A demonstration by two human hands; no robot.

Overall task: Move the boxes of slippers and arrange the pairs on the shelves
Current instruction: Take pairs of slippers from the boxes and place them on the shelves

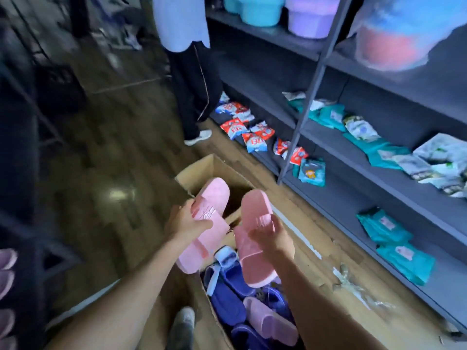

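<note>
My left hand (188,221) grips a pink slipper (214,195) across its strap, sole side down. My right hand (267,233) holds a second pink slipper (252,266) by its strap, toe pointing away. Both slippers hang side by side above an open cardboard box (199,170) on the floor. Inside the box lie several blue slippers (225,299) and a lilac slipper (267,322). Dark grey shelves (379,188) stand on the right.
A person (192,72) in dark trousers stands ahead by the shelves. Red-and-white packets (242,127) and teal packets (401,246) lie on the shelves; plastic buckets (260,8) sit on top. Flattened cardboard (316,243) covers the floor beside the box. Pink slippers (6,274) show at far left.
</note>
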